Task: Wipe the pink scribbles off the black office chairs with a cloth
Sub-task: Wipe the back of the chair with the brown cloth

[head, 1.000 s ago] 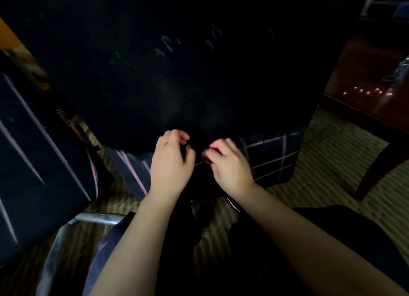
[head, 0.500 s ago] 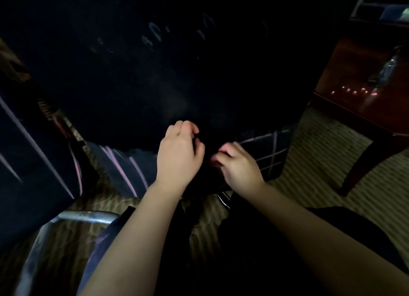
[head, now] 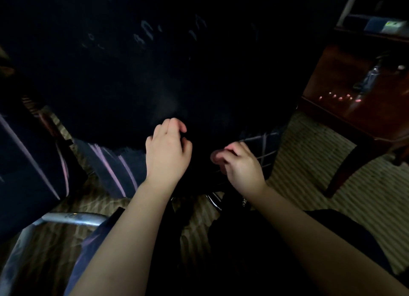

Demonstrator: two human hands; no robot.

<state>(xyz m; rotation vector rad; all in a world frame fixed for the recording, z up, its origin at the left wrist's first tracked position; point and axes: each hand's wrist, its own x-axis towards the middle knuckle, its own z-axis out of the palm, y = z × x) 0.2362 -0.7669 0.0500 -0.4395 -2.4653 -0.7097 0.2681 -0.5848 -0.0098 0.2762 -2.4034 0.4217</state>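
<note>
A black office chair's back (head: 155, 74) fills the upper middle, with faint pale scribbles near its top. Below it the seat (head: 115, 167) carries pink lines, and a pink grid (head: 265, 145) shows on its right part. My left hand (head: 167, 152) has its fingers curled at the lower edge of the back. My right hand (head: 240, 163) pinches with thumb and fingers just to the right. Between them hangs a dark cloth (head: 199, 163), barely visible against the black chair; both hands seem to hold it.
A second black chair (head: 26, 158) with long pink lines stands at the left. A chrome tube frame (head: 73, 218) lies at the lower left. A dark wooden table (head: 354, 101) with a leg stands at the right on striped carpet (head: 309, 163).
My left hand has risen a little along the chair back and the hands have spread slightly apart. The view has shifted, so the chairs sit further left.
</note>
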